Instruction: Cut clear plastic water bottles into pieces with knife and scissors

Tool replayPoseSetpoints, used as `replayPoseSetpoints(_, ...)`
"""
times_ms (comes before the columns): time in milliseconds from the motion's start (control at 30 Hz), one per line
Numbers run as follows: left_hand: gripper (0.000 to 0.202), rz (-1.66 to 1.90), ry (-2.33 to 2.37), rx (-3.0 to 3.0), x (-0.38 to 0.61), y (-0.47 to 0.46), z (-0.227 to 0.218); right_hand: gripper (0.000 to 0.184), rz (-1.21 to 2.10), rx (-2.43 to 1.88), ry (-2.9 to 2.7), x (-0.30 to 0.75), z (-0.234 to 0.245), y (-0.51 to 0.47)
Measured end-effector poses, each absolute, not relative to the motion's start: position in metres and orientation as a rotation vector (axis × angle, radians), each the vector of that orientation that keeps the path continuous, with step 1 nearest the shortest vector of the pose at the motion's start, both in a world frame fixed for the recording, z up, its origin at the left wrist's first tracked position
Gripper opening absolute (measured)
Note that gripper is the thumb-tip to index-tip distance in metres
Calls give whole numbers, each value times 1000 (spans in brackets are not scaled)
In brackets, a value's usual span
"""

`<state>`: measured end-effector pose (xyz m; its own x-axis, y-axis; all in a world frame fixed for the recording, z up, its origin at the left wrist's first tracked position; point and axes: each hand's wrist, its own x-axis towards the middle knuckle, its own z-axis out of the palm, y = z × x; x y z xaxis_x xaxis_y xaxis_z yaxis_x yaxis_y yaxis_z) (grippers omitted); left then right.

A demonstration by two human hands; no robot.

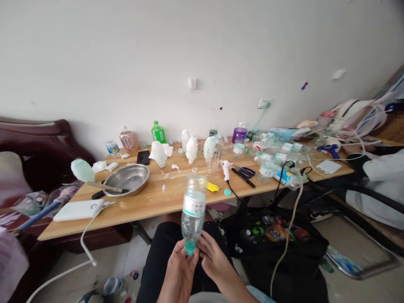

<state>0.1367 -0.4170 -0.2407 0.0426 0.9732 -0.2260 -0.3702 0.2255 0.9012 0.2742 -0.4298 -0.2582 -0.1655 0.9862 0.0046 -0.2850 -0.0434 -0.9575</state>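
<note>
A wooden table (167,200) is spanning the view, bearing a round metal pan (128,179). In front of the table's edge, a clear plastic bottle (193,210) is pointing neck-down between 2 hands. The left hand (180,265) is pinching its capped end, fingers closed; the right hand (217,257) is curling half-closed beside the neck, gripping or merely touching, I cannot tell. The green cap (190,247) is facing downward.
</note>
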Motion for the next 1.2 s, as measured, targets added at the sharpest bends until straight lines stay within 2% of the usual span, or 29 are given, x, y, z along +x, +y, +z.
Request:
replayPoseSetpoints(67,25,1184,915,651,136,-418,-238,68,1545,-882,-1157,262,-243,-419)
replayPoseSetpoints(167,24,1217,835,610,143,-417,-233,47,1460,-951,-1180,252,-227,-408)
replayPoseSetpoints(333,17,1143,883,756,130,-411,-250,35,1290,-1060,-1287,257,-219,-404)
replayPoseSetpoints(433,27,1292,1036,864,101,-398,-258,34,1304,-1063,-1322,271,-221,-405)
replayPoseSetpoints(500,47,1540,1045,972,84,-388,-252,38,1446,-958,-1295,284,-226,-405)
replayPoseSetpoints(567,64,1627,920,1078,77,-377,-241,47,1557,-817,-1181,302,-233,-405)
replayPoseSetpoints(633,73,1534,762,1146,81,-365,-227,57,1530,-796,-1053,326,-240,-405)
replayPoseSetpoints(733,84,1358,609,1210,102,-343,-211,66,1306,-1107,-1028,368,-244,-403)
replayPoseSetpoints(800,96,1267,595,1338,115,-328,-206,66,1201,-1356,-1058,393,-244,-401)
replayPoseSetpoints(867,100,1120,633,1566,123,-319,-204,63,1207,-1500,-1088,410,-246,-395)
replayPoseSetpoints(933,97,954,682,1837,127,-317,-205,61,1215,-1558,-1085,417,-252,-388)
replayPoseSetpoints(1033,76,843,678,2129,132,-329,-216,57,1097,-1619,-1021,414,-270,-376)
replayPoseSetpoints(1133,50,988,737,2103,142,-350,-237,57,903,-1668,-1035,407,-287,-371)
replayPoseSetpoints(1200,43,1110,906,1852,151,-361,-254,59,740,-1658,-1113,408,-291,-373)
